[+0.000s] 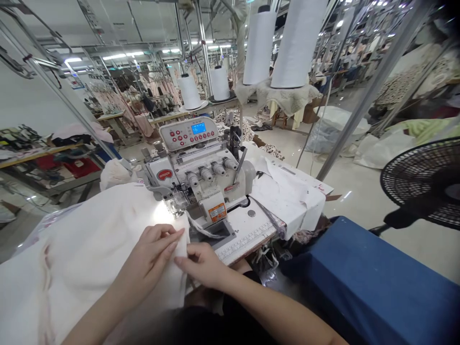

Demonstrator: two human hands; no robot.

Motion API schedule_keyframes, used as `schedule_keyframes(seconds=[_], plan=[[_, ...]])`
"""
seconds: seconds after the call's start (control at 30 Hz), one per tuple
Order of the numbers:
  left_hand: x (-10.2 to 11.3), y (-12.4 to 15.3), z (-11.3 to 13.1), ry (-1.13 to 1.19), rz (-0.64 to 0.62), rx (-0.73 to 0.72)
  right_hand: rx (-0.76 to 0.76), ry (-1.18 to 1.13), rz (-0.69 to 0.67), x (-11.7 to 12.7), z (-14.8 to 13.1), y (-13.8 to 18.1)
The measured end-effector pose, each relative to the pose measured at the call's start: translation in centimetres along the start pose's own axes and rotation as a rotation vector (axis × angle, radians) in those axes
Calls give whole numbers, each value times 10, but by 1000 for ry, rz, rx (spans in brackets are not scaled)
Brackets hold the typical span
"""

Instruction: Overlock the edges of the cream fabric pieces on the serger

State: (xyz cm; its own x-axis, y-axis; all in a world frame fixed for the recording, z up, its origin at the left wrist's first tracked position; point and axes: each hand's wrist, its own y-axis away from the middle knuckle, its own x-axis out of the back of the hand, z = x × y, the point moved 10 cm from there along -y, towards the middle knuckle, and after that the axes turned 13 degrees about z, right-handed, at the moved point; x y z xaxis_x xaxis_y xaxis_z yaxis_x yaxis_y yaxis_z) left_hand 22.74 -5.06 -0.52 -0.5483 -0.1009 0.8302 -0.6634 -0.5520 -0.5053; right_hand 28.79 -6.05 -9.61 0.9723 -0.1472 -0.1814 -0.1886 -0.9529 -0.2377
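A white overlock sewing machine (201,172) stands on the table, its presser foot (176,203) lit by a small lamp. A large piece of white cloth (86,249) lies spread in front of it, its edge leading under the foot. My left hand (154,251) rests flat on the cloth with fingers stretched out, pressing it down. My right hand (201,263) pinches the cloth's near edge just right of the left hand, fingers closed on it.
White thread cones (296,43) stand behind the machine. More white fabric (287,196) lies to its right. A blue-covered surface (373,282) sits at the lower right, and a black fan (424,182) stands beyond it. A metal pole (366,91) rises diagonally.
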Motion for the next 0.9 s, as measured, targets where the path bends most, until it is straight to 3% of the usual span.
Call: schedule_keyframes(seconds=[0.13, 0.3, 0.4, 0.5, 0.6, 0.77, 0.9], plan=[[0, 0, 4, -7, 33, -22, -95, -89, -58, 3, 2, -8], [-4, -9, 8, -167, 116, -41, 44, -99, 49, 14, -10, -18], [-1, -8, 12, -146, 154, -63, 95, -7, 4, 5, -5, -3], [12, 8, 21, -23, 278, -111, 88, 138, -77, -5, 4, 19], [21, 38, 32, 30, 371, -156, 141, 151, -85, -3, -4, 35], [20, 76, 42, 55, 347, -157, 378, 119, -167, -7, -41, 51], [23, 78, 43, 98, 362, -144, 509, 197, -93, -6, -55, 59]])
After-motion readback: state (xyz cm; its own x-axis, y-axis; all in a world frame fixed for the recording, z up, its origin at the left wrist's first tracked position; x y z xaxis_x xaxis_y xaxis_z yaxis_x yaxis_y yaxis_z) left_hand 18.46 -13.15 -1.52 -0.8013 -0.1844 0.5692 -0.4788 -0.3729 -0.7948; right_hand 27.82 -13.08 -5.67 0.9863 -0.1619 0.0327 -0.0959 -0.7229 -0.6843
